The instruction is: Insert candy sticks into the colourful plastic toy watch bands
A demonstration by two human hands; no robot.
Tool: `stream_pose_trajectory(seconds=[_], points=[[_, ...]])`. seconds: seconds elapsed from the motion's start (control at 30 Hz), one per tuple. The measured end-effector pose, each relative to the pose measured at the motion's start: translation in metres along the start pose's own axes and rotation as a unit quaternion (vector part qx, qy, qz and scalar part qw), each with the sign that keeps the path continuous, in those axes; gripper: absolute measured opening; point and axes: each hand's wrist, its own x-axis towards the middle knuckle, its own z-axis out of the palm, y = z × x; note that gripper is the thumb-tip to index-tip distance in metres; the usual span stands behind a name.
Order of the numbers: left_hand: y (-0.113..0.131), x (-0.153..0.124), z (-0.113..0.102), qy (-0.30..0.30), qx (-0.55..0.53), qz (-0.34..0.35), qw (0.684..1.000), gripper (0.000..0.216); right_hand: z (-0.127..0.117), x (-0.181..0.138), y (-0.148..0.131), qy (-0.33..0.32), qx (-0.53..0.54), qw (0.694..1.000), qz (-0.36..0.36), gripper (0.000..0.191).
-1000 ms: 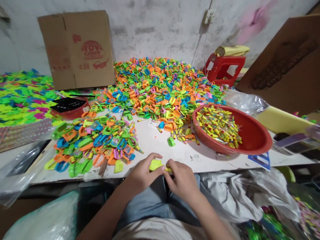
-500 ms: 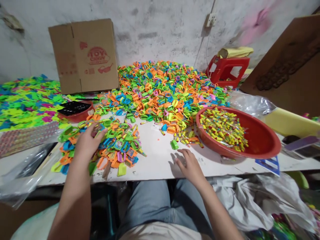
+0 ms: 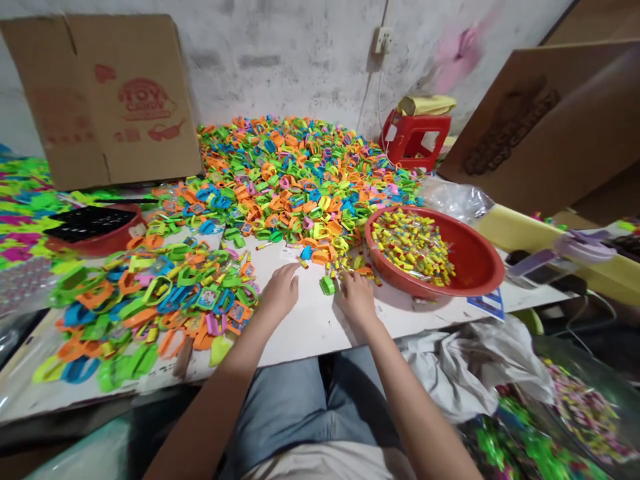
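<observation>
My left hand point(image 3: 281, 290) is over the white tabletop, fingers stretched forward and nothing visible in them. Just beyond its fingertips lie a blue toy watch point(image 3: 306, 253) and a small yellow tube with a red end. My right hand point(image 3: 357, 297) reaches down at several small yellow candy tubes point(image 3: 344, 261), fingers apart; its fingertips are partly hidden among them. A green toy watch point(image 3: 327, 285) lies on the table between my hands. To the left is a loose heap of toy watches point(image 3: 170, 293) in orange, green, blue and pink, with yellow tubes among them.
A red basin point(image 3: 480, 270) partly filled with yellow tubes stands at the right. A large pile of toy watches point(image 3: 280, 173) runs along the wall. Cardboard boxes point(image 3: 120, 100) stand left and right. A red stool point(image 3: 420, 140), a purple-handled tool point(image 3: 583, 247) and plastic bags lie around.
My left hand has left the near-left heap and moved right to the middle of the table. My right hand has moved forward to the yellow tubes. The view has turned right.
</observation>
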Motion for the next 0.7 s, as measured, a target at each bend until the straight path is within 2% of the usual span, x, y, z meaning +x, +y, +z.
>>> stream_pose_trajectory(seconds=[0.13,0.27,0.4,0.5,0.6,0.7], points=[[-0.001,0.048,0.034,-0.046,0.008,-0.014,0.999,0.036,0.001,0.004,0.008,-0.005,-0.021,0.999,0.036,0.029],[0.005,0.059,0.054,-0.098,-0.010,0.021,0.995,0.026,0.001,0.005,0.016,-0.010,-0.007,0.999,0.052,0.028],[0.010,0.046,0.068,-0.123,-0.032,0.034,0.991,0.028,0.003,0.009,0.021,-0.013,0.034,0.998,0.053,0.020],[0.012,0.029,0.068,-0.126,-0.055,0.039,0.990,0.026,0.006,0.006,0.023,-0.002,0.090,0.995,0.049,0.013],[0.016,0.010,0.064,-0.129,-0.089,0.057,0.986,0.029,0.009,-0.010,0.021,0.003,0.181,0.983,0.042,0.011],[0.020,-0.008,0.061,-0.134,-0.122,0.078,0.980,0.026,0.011,-0.040,0.013,-0.002,0.280,0.959,0.033,0.012]])
